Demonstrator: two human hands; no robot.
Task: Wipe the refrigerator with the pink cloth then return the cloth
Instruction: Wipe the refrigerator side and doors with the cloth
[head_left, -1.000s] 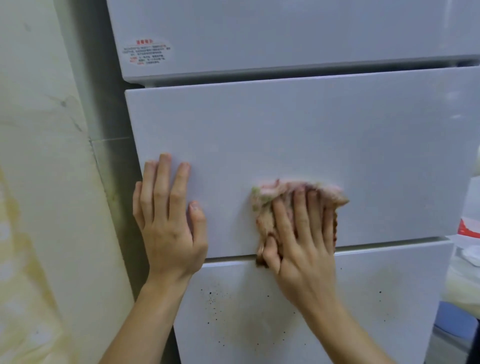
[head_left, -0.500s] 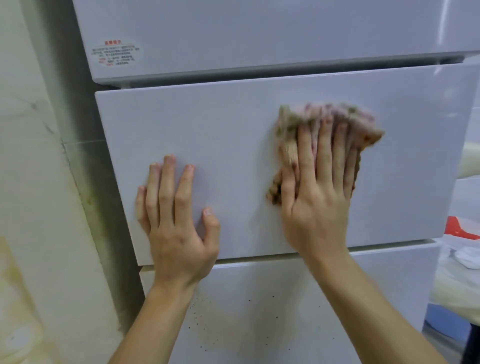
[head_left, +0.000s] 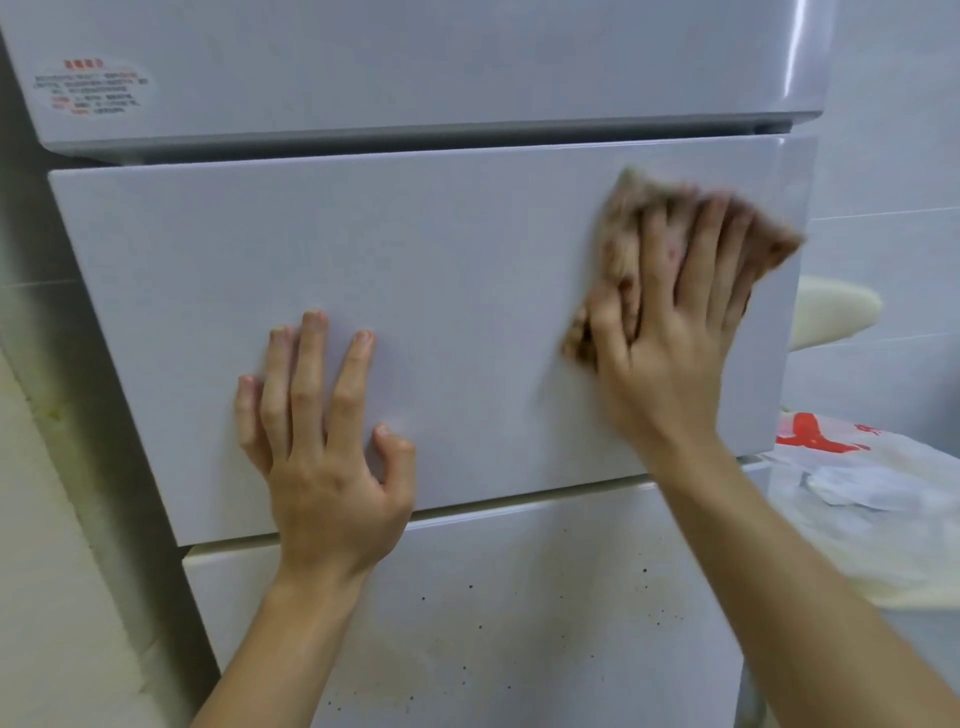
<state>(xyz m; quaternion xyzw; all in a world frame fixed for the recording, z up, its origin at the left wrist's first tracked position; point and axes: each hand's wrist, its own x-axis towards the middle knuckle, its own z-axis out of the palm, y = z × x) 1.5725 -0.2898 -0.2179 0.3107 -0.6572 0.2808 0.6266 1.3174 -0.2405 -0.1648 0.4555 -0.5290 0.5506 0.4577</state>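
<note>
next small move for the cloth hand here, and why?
Probably sweep the right hand and pink cloth down toward the bottom panel. The cloth is already at the middle drawer front's upper right corner, and that front looks clean, while the bottom panel shows dark specks and yellowish stains. The left hand, flat on the drawer front, can keep bracing.

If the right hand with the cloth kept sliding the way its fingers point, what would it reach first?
The right hand points up the middle drawer front, slightly rightward. It would likely meet that panel's top edge, then the dark gap under the upper door; nothing else lies between.
</note>
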